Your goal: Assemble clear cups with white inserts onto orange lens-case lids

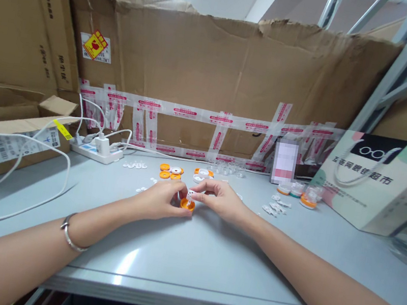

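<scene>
My left hand (163,200) holds a small round orange cup (188,205) between thumb and fingers, low over the grey table (208,272). A small white piece (191,195) stands upright in the cup, pinched at its top by the thumb and fingertips of my right hand (217,199). Just behind my hands are several orange discs (165,167) and a white ring in an orange part (204,172). Small white discs (135,165) lie to the left, and clear plastic caps (228,167) sit farther back.
White pieces (275,206) lie at right, near orange-and-clear containers (309,197), an upright blurred phone-like object (284,163) and a paper bag (368,184). At left are a power strip (98,155), a looping white cable (10,221) and an open carton (11,148).
</scene>
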A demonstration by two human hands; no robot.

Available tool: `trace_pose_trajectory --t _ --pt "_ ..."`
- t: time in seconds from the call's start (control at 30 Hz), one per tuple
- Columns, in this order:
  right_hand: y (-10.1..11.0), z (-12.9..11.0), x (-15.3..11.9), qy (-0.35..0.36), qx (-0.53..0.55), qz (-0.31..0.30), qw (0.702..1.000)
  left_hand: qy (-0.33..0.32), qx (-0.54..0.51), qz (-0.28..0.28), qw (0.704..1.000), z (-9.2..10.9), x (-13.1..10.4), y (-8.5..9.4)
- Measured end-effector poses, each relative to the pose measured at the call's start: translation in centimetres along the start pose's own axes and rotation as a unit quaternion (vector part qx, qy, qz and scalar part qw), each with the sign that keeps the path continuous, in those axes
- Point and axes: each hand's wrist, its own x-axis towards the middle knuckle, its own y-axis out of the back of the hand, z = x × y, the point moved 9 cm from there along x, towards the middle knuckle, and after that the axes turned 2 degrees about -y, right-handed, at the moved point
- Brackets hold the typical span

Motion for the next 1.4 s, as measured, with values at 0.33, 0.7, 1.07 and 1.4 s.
trace_pose_trajectory --t 0.33,0.7,1.07,1.4 --pt "-0.22 -0.54 -0.13 0.035 -0.036 -0.004 0.999 0.004 -0.001 -0.006 1.000 -0.01 0.01 -0.03" --pt "-0.43 -0.30 0.06 0.045 -0.051 -0.002 0.998 0.006 -0.002 -0.007 1.000 0.07 0.01 -0.12" --pt "-0.30 -0.80 -0.13 0.048 -0.074 0.032 0.996 -0.010 0.010 0.002 1.000 0.05 -0.10 -0.15" --pt "-0.59 -1.11 0.00 0.066 -0.097 0.040 0.992 -0.014 0.010 0.005 1.000 0.38 -0.34 0.08"
